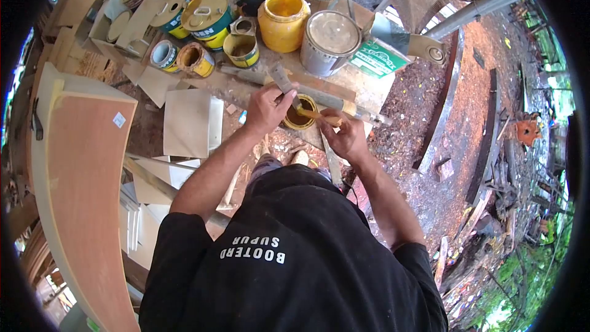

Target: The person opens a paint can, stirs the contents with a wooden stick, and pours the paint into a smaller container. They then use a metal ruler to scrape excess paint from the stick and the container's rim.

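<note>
Low over the bench, my left hand (pixel 268 107) is closed on a flat grey scraper (pixel 281 79), whose wide end points away from me. Its lower end meets yellow paste above a small open can (pixel 299 124) with a yellow rim and brown inside. From the other side, my right hand (pixel 345 136) grips a yellowish-brown, stick-like tool (pixel 319 116). That tool's tip reaches over the can and touches or nearly touches the scraper. My fingers hide part of both tools.
Behind the can lies a long metal bar (pixel 322 99). Farther back stand a yellow tub (pixel 284 21), a grey paint can (pixel 330 43), a green box (pixel 378 58) and several yellow-green tins (pixel 209 18). A curved wooden panel (pixel 92 178) stands at the left; debris covers the ground at right.
</note>
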Demonstrator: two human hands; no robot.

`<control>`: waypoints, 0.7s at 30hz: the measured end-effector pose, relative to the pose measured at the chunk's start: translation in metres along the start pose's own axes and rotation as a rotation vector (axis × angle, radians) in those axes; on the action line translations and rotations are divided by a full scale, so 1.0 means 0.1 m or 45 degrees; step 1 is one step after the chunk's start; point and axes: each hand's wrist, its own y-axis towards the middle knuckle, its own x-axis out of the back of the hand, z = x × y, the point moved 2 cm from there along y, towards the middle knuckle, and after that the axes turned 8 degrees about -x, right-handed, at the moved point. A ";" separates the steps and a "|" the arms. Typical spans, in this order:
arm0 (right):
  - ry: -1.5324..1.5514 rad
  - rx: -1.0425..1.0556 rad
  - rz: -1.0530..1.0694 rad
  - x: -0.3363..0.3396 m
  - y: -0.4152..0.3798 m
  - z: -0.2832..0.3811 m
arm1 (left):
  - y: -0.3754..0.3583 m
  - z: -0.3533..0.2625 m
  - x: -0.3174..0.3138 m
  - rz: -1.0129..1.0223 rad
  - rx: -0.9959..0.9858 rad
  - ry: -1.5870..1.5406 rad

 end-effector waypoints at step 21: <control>0.000 -0.162 0.059 -0.28 -0.07 -0.27 | 0.02 -0.01 0.14 -0.063 -0.058 0.028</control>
